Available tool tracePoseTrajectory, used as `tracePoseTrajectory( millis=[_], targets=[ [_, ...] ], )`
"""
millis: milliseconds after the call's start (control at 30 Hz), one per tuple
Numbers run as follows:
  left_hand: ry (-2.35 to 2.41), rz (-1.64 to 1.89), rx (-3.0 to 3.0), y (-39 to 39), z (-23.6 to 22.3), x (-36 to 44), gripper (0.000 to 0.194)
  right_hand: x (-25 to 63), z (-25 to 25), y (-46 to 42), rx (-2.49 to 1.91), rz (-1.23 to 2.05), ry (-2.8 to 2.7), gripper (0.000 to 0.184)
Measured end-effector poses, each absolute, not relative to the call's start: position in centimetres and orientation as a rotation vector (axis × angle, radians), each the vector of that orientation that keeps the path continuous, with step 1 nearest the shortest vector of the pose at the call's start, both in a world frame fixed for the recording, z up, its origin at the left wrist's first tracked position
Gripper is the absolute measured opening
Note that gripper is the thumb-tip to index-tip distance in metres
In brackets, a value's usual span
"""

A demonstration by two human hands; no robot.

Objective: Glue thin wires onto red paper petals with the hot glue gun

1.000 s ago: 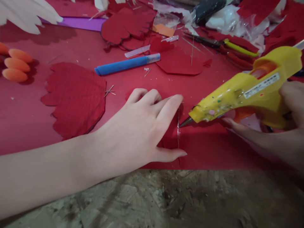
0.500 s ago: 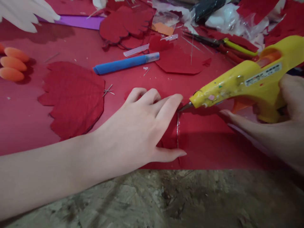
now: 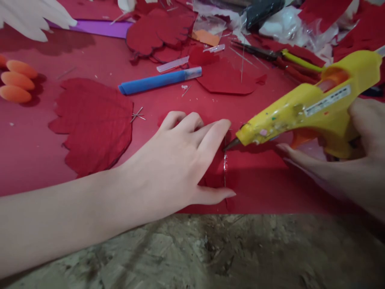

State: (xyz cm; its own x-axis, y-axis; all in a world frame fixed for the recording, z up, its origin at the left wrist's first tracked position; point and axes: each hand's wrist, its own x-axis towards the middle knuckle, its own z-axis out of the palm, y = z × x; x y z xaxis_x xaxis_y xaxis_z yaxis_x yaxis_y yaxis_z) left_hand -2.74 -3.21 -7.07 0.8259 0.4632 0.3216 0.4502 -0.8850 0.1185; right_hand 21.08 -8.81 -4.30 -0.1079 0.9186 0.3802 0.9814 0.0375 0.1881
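Well left of the yellow glue gun (image 3: 300,108) lies a scalloped red piece (image 3: 93,124). Nearer the gun, the left hand (image 3: 183,156) presses another red piece (image 3: 215,174), thumb and forefinger spread, not grasping. Between those digits its shiny line (image 3: 225,165) runs away from the person, crosswise to the gun, at its nozzle (image 3: 232,144). The right hand (image 3: 355,176) clasps the gun's handle.
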Motion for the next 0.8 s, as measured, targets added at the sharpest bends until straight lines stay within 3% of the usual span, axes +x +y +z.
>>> tracePoseTrajectory(
  millis=[367, 600, 800],
  targets=[
    [0.700, 0.563, 2.994, -3.2, -7.0, -2.7, 0.074, 21.7, -4.7, -8.6, -1.868, -0.732, -2.183, 0.046],
    [0.753, 0.478, 2.909, -3.1, -7.2, -2.6, 0.076, 21.3, -4.8, -8.2, -2.009, -0.713, -2.082, 0.064],
    [0.768, 0.449, 2.973, -3.2, -6.9, -2.6, 0.078, 21.7, -4.6, -9.4, -1.836, -0.642, -2.233, 0.052]
  ],
)
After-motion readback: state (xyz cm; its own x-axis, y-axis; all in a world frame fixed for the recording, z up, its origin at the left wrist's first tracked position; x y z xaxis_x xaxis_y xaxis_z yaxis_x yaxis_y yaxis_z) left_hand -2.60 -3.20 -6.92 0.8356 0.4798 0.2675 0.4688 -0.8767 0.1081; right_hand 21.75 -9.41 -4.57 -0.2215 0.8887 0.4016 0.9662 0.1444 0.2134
